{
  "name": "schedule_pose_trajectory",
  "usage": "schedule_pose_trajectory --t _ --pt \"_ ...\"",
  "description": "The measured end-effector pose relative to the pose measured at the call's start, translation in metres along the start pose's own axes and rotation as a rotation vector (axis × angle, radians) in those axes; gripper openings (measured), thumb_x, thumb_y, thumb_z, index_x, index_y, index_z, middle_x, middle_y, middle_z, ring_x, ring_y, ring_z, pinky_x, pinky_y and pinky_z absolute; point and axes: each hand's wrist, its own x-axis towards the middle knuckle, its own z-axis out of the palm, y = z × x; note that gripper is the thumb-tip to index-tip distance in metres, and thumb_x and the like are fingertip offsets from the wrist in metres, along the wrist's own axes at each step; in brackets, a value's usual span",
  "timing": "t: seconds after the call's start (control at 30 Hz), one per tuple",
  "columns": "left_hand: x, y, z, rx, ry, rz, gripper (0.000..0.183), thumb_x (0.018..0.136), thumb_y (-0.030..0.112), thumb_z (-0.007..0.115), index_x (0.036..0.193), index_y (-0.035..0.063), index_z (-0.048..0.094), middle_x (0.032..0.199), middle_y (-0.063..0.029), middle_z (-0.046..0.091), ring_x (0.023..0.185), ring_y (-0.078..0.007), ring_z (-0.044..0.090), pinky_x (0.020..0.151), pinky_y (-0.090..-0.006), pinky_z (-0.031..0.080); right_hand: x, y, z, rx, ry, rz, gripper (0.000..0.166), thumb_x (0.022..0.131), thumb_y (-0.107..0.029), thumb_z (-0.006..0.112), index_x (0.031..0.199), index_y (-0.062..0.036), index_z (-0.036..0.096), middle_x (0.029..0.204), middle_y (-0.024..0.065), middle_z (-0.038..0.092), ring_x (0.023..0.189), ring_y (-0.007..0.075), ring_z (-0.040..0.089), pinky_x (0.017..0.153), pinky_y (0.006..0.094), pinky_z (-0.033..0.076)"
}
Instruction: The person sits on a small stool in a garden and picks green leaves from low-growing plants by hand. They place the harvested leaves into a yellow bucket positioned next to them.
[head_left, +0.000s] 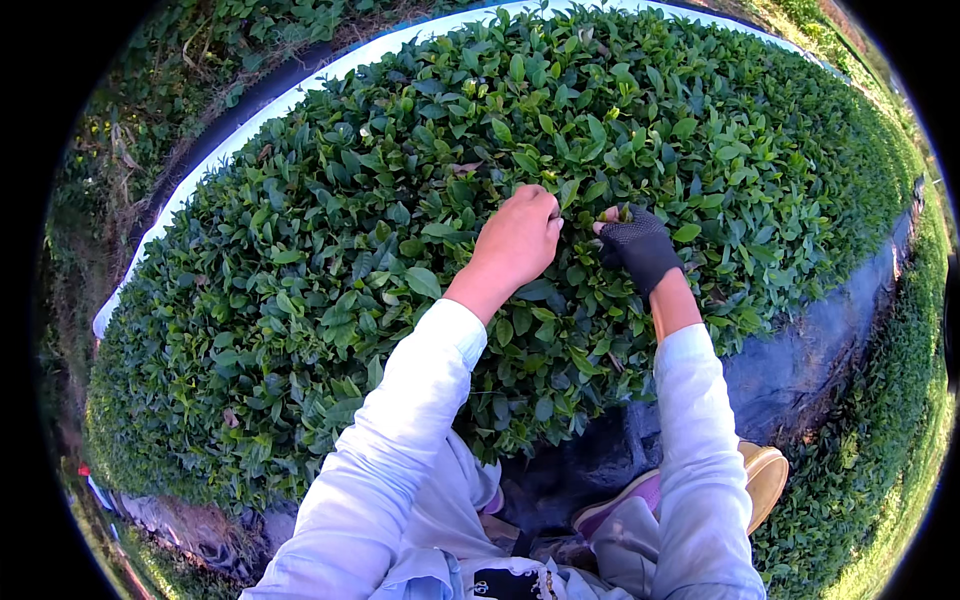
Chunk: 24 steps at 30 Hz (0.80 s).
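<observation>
My bare left hand (521, 236) reaches into the top of a dense, clipped bush (330, 277) with glossy green leaves, which looks like tea. Its fingers are curled down among the shoots, and the back of the hand hides whatever is at the fingertips. Just to the right, my right hand (640, 244) wears a black fingerless glove (646, 247) with a dotted grip. Its thumb and forefinger are drawn together, and a small yellow-green leaf (625, 215) shows within the curled fingers. The two hands are a short gap apart.
A white sheet strip (247, 131) borders the bush's far side. Dark ground sheeting (795, 367) lies at the right, beside another hedge row (847, 465). Below me are a purple shoe (626, 499) and a tan rounded object (765, 480), partly hidden by my right sleeve (701, 450).
</observation>
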Motion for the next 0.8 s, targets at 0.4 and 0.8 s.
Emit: schedule_pose_trajectory --t 0.4,0.8 --pt "0.002 -0.005 0.008 0.023 -0.005 0.06 0.013 0.083 0.015 0.054 0.086 0.0023 0.053 0.094 -0.0148 0.053 0.087 -0.0341 0.054 0.075 -0.0416 0.045 -0.037 0.014 0.006 -0.045 -0.087 -0.042 0.016 0.078 -0.015 0.064 0.088 -0.0042 0.058 0.078 0.0045 0.059 0.069 0.0168 0.057 0.066 0.0293 0.048" --pt "0.01 -0.002 0.014 0.012 0.019 -0.006 0.014 0.082 0.015 0.056 0.084 0.0005 0.053 0.091 -0.0159 0.054 0.084 -0.0352 0.053 0.074 -0.0399 0.043 -0.04 -0.002 0.038 -0.367 0.044 -0.226 0.015 0.072 -0.014 0.063 0.084 -0.0055 0.061 0.072 0.0118 0.059 0.069 0.0308 0.057 0.064 0.0372 0.045"
